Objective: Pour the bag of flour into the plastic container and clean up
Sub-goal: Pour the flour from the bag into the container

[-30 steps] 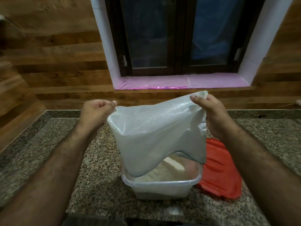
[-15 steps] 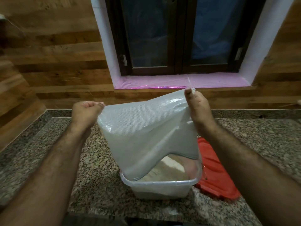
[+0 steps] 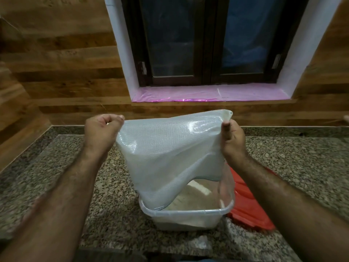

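Over clear container, upturned flour bag, both hands pinching corners

Dim warm indoor light; glare on bag; wide-angle bending at edges

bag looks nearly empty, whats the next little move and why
Probably a gentle shake of the bag, its mouth kept inside the container. Both hands pinch its upturned bottom corners, it hangs slack, and flour already fills the container, so only clinging remnants likely remain.
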A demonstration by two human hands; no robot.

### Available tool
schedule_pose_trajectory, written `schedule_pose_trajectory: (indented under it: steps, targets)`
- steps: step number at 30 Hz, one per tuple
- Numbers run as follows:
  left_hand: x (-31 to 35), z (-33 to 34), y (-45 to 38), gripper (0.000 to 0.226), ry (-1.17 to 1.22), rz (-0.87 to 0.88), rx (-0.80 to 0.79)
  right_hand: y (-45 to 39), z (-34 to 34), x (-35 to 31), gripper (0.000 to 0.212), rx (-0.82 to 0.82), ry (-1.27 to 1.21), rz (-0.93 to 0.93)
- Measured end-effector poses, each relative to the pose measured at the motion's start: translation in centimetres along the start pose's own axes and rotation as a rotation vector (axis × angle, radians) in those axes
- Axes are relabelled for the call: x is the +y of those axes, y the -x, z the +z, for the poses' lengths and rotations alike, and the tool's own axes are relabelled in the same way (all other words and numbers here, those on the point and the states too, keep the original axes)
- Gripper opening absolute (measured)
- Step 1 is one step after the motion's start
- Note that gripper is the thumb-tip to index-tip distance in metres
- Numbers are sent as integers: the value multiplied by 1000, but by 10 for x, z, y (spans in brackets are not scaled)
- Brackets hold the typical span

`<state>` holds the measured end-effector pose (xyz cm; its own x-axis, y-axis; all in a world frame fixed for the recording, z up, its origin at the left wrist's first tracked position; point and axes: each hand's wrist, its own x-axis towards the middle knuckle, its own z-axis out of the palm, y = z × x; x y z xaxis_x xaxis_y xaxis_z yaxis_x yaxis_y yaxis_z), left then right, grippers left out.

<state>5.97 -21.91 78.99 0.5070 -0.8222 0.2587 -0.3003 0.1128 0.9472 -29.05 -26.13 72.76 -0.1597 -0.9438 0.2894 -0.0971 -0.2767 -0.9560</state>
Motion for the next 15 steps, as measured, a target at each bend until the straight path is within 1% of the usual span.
schedule_pose_trajectory:
  steps: [2, 3, 4, 6, 7, 10, 11, 13, 15]
  targets:
    - [0, 5, 4, 10, -40, 55, -7, 2, -9, 10, 103, 43, -30, -13]
    - [0, 8, 6, 11, -39, 69, -2, 5, -13, 11, 100, 66, -25, -32]
    - [0, 11, 6, 11, -25, 70, 12, 8, -16, 11, 93, 88, -15, -54]
    - [-3, 15, 5, 9, 24, 45, 47, 13, -22, 13, 83, 60, 0, -80]
    - [-4, 17, 5, 8, 52, 26, 61, 14, -26, 13, 84, 31, 20, -102]
    - [-6, 21, 3, 5, 98, -24, 84, 9, -39, 17, 99, -51, 246, -175]
    - [-6, 21, 2, 4, 107, -39, 84, 8, -42, 14, 101, -89, 331, -189]
    - [-5, 22, -2, 5, 121, -72, 84, 7, -47, 5, 100, -134, 483, -187]
    - [-2, 22, -5, 8, 134, -95, 82, 8, -49, -1, 96, -169, 566, -181]
